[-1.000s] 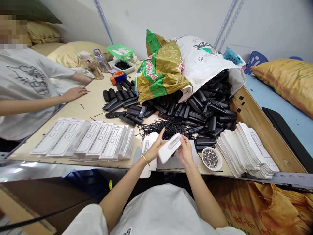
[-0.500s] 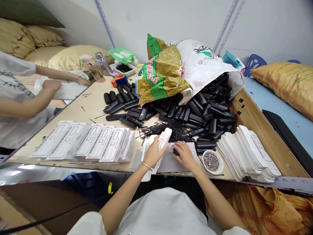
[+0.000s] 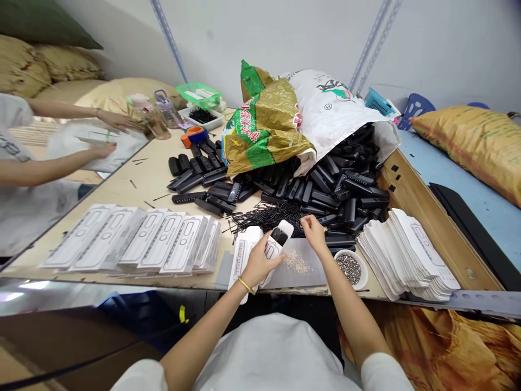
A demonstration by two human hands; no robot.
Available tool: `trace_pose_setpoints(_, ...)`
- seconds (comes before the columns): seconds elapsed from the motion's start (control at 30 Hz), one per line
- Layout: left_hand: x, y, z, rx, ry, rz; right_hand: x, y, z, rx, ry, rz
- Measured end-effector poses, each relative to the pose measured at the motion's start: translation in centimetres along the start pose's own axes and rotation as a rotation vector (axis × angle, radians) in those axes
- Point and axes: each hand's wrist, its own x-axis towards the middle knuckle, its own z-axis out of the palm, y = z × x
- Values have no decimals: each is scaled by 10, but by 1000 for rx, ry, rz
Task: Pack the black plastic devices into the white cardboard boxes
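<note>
My left hand (image 3: 259, 262) grips a small white printed box (image 3: 273, 250), tilted with its end flap up. A black plastic piece (image 3: 279, 235) sits in the box's open end. My right hand (image 3: 313, 233) is raised at the right edge of a heap of thin black sticks (image 3: 266, 218). Its fingers are pressed together, and what they hold, if anything, is hidden. Below lies a grey mat (image 3: 301, 279) with small beige bits (image 3: 296, 262) scattered on it. Another white box (image 3: 240, 258) lies just left of my left hand.
Filled white boxes (image 3: 173, 244) line the left; flat white cartons (image 3: 407, 255) stack at right beside a white bowl (image 3: 363, 279) of small metal parts. Black plastic cases (image 3: 285, 187) spill from a white sack (image 3: 334, 117). A co-worker's hands (image 3: 108, 149) handle a white bag at far left.
My right hand has moved up off the mat to the stick heap, uncovering the beige bits. The black piece now shows in the box's end, and the box has shifted slightly down.
</note>
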Motion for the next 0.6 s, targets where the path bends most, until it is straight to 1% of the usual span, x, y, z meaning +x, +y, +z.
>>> trace_pose_setpoints(0.07,0,-4,2,-29,49,8,13,13,13,-112,-5,31)
trace_pose_setpoints(0.13,0,-8,6,-45,54,22,18,19,21,-167,-30,28)
trace_pose_setpoints(0.2,0,-12,12,-50,52,29,16,21,23,-221,-46,18)
trace_pose_setpoints(0.27,2,-15,18,-35,54,35,14,21,19,-257,-61,4)
trace_pose_setpoints(0.4,7,-18,29,67,61,68,13,20,0,-282,-72,-22)
trace_pose_setpoints(0.5,10,-17,33,157,43,96,8,16,-24,-254,-54,-52)
trace_pose_setpoints(0.57,11,-15,34,208,32,114,0,8,-44,-184,-16,-132)
trace_pose_setpoints(0.6,11,-15,34,226,29,123,-6,3,-54,-132,10,-218)
